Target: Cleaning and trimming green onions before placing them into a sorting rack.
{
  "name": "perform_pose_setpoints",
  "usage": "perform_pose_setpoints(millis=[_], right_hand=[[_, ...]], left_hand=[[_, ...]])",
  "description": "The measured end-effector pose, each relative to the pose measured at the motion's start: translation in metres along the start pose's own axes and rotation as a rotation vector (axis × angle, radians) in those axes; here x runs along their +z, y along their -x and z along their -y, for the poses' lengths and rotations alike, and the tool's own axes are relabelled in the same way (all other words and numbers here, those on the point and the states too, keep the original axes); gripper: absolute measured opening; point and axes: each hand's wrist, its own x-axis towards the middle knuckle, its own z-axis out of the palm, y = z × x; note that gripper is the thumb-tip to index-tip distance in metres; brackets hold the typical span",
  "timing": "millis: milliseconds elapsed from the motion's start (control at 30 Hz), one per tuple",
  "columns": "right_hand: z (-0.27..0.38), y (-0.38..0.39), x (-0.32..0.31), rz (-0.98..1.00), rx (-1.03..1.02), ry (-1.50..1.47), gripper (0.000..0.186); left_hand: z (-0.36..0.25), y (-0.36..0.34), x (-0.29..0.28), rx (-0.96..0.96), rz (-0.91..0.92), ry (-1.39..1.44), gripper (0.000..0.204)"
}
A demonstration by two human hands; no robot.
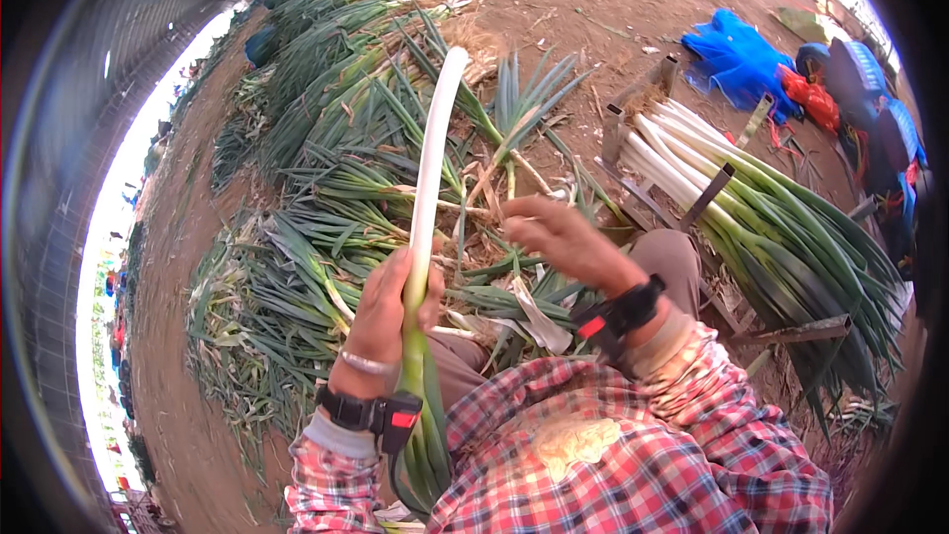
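Observation:
My left hand [381,311] is wrapped round a long leek [427,188] near the middle of its length. The leek stands almost upright: its clean white shank points away from me, and its green leaves hang down past my left forearm to my lap. To the right of that shank, apart from it, is my right hand [559,237], above the leaves on the ground. Its fingers look bent but are smeared by motion, and whether they hold anything does not show. Pale peeled leaves [542,318] lie below it, between my knees.
A heap of untrimmed leeks [336,89] spreads over the soil ahead and left. At right, a metal rack [707,196] with upright posts carries a bundle of white-shanked leeks [761,198]. Blue netting [736,59] and a red bundle [811,97] lie at far right.

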Motion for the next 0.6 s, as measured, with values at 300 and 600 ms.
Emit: perform_pose_setpoints(millis=[300, 600], right_hand=[[0.028, -0.010, 0.006, -0.316, 0.002, -0.547, 0.021], [0.083, 0.003, -0.002, -0.127, -0.498, -0.770, 0.051]], left_hand=[[0.028, 0.005, 0.024, -0.020, 0.131, -0.489, 0.046], [-0.075, -0.020, 0.104, 0.676, -0.010, -1.149, 0.064]])
